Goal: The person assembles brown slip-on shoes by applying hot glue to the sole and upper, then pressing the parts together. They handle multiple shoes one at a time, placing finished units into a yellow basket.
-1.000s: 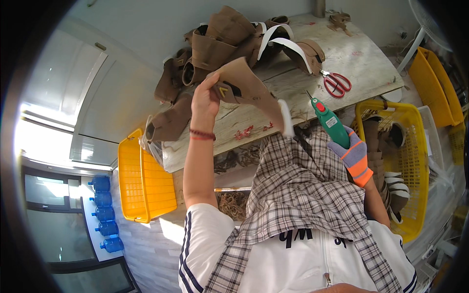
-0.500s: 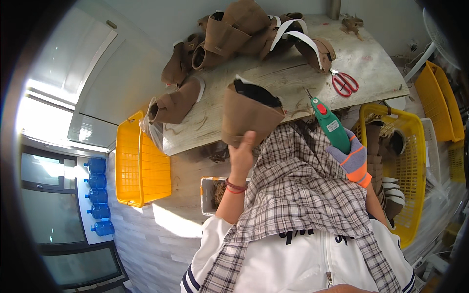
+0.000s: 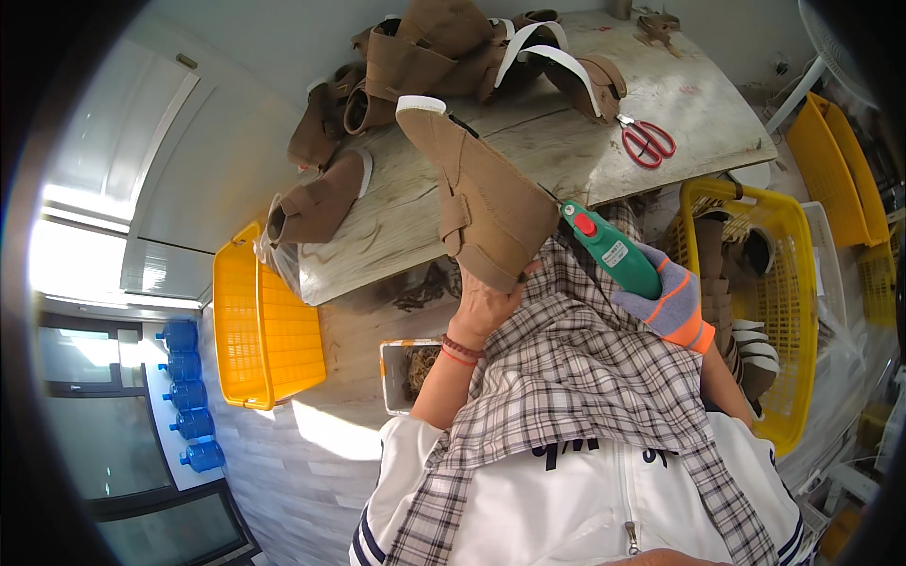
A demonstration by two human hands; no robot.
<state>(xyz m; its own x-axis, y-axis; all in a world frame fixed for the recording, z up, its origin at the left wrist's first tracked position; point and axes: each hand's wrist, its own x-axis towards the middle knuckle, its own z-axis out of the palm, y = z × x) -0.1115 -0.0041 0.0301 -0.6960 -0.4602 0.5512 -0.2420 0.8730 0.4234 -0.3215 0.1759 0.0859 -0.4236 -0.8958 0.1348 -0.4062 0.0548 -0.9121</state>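
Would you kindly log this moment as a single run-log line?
left hand: holding brown shoe upper | right hand: gloved, gripping green tool, tip by upper's edge, contact unclear | table: red-handled scissors, more brown uppers

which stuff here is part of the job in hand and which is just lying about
Likely part of it:
brown boot upper, in the left hand
green tool, in the gloved right hand
similar uppers piled on the table

Likely just lying about:
red-handled scissors
blue bottles
fan
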